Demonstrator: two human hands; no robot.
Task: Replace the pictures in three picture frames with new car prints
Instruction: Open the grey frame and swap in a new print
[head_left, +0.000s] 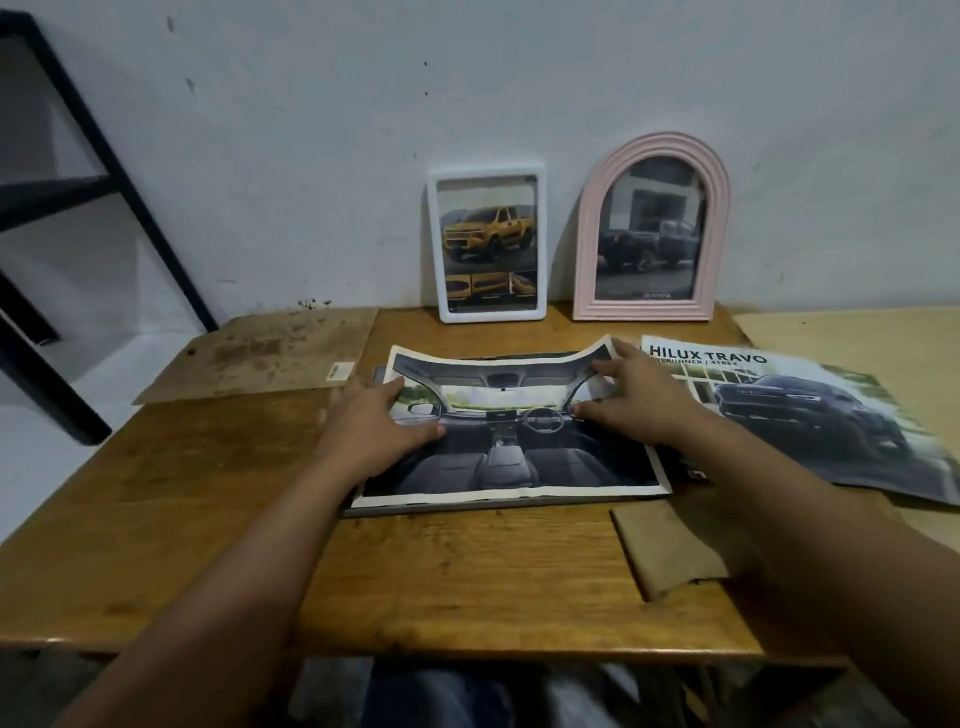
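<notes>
Print in hand: wide paper print of a car interior (511, 431), dashboard and steering wheel showing, lies flat on a grey frame (467, 506) whose edge peeks out along the near and left sides; its far edge curls up off the frame.
Left hand (376, 431): palm down on the print's left edge, fingers (415, 431) spread flat and pressing, not curled around anything.
Right hand (641, 400): rests on the print's right part, fingers (597, 408) open and splayed, the tips touching the paper near the steering wheel and at the curled far corner.
Table (467, 587): brown wooden top, carrying everything, pushed against a pale wall.
White frame (488, 244): rectangular with rounded corners, stands leaning on the wall at the back, holding a yellow pickup print.
Pink frame (652, 228): arched and ribbed, stands just right of the white frame, holding a dark pickup print.
Brochure (810, 410): glossy sheet headed "HILUX TRAVO" with a dark pickup, lies right of the interior print, partly under the right forearm.
Backing board (260, 356): stained brown board, flat at the table's far left.
Cloth piece (670, 551): small tan scrap, near the front right, beside the right forearm.
</notes>
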